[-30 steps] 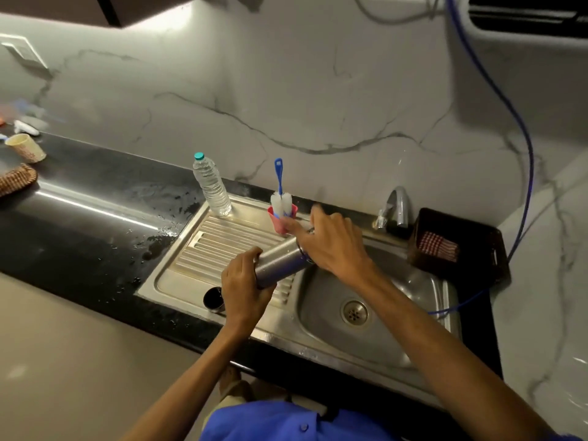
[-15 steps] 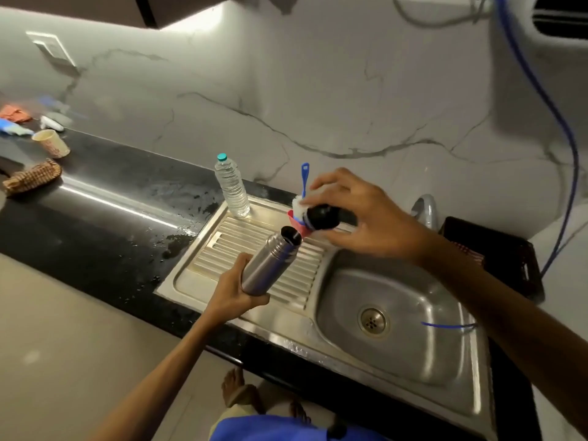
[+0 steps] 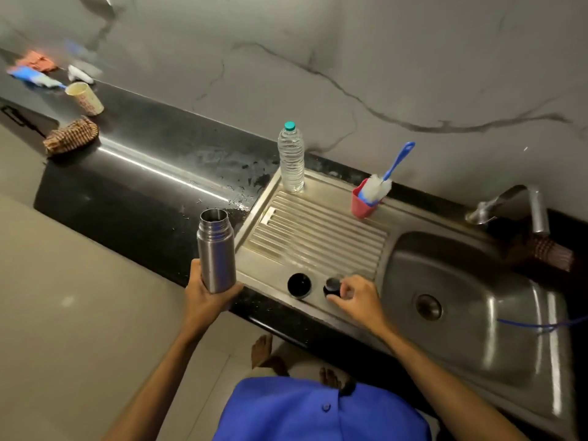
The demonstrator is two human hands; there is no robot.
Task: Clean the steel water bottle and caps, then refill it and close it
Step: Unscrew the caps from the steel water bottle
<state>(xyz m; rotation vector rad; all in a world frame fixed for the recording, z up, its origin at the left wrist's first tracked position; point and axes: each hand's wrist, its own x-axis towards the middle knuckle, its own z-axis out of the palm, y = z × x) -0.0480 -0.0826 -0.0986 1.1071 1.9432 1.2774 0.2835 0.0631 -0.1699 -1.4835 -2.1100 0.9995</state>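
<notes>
Item, as I log it: steel bottle (image 3: 216, 249) upright and open in my left hand (image 3: 206, 297), near desk (image 3: 133, 192) edge; right hand (image 3: 356, 296), half a second ago lifting the inner cap (image 3: 332, 286), now pinches it on the drainboard (image 3: 318, 237) beside the outer cap (image 3: 299, 285), so washing can start.

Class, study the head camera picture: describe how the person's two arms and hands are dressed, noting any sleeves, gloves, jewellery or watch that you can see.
Both forearms are bare to the bottom edge of the picture; no sleeve shows on either. The left hand and the right hand wear no gloves, and no ring, watch or bracelet is visible. A blue buttoned garment shows below, and the feet are bare.
</notes>
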